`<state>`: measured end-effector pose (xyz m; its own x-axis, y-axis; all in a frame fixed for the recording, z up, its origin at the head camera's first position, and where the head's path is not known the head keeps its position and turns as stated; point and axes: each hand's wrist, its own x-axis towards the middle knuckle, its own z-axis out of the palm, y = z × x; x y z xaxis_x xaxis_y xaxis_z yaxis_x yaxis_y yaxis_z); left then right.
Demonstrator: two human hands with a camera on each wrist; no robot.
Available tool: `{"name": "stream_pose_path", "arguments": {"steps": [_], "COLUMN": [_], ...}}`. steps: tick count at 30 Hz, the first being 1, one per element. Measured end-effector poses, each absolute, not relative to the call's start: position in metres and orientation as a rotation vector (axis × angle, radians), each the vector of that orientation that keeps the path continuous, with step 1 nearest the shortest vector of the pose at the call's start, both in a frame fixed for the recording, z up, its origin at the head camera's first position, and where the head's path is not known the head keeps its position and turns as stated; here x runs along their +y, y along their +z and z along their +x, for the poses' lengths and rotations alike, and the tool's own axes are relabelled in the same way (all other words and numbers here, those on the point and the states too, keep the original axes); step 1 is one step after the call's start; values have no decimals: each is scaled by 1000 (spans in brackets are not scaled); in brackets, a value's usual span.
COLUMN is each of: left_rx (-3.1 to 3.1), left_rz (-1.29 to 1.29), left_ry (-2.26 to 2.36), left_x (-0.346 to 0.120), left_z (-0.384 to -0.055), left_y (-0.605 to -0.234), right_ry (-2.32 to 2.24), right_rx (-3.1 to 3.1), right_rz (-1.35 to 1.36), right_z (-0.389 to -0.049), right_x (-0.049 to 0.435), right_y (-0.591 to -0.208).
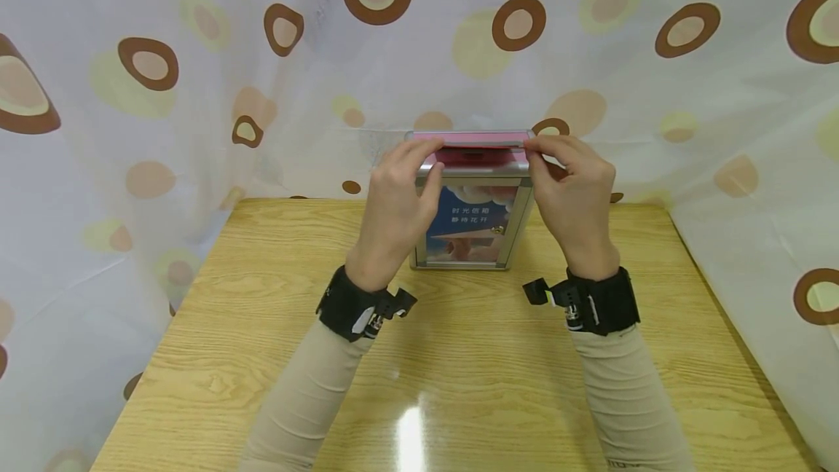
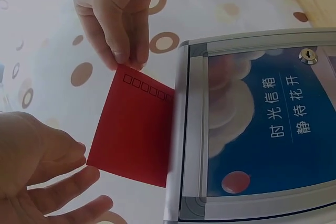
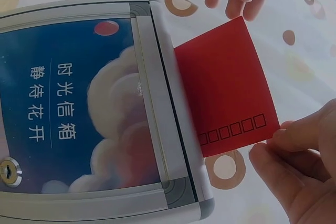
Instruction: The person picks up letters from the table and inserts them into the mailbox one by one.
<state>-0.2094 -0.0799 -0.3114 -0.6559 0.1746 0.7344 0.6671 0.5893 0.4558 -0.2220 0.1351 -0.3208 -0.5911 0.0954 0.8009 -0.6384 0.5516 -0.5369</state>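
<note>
A red envelope (image 2: pixel 134 129) with a row of small printed squares stands partly out of the top of a mailbox (image 1: pixel 467 242); its lower part is hidden inside. The box has a silver frame, a pink top and a blue pictured front with white characters. My right hand (image 1: pixel 573 191) pinches the envelope's upper right corner between thumb and fingers. At the opposite corner, the fingertips of my left hand (image 1: pixel 400 202) touch the envelope, while the thumb stands apart from the index finger in the head view.
A small key lock (image 2: pixel 308 55) is set in the box's front. The box stands at the back of a wooden table (image 1: pixel 295 282), close to a patterned curtain (image 1: pixel 419 86) that also hangs along both sides. Both wrists wear black straps with small cameras.
</note>
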Motion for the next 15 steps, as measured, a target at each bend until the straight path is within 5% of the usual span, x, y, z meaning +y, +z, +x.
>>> {"name": "stream_pose_path", "arguments": {"steps": [15], "left_rx": [-2283], "left_rz": [-632], "left_ry": [-927], "left_x": [-76], "left_z": [-215], "left_y": [-316], "right_ry": [1064], "right_rx": [-1999], "right_rz": [471], "right_z": [-231], "right_x": [137], "right_y": [-329]}}
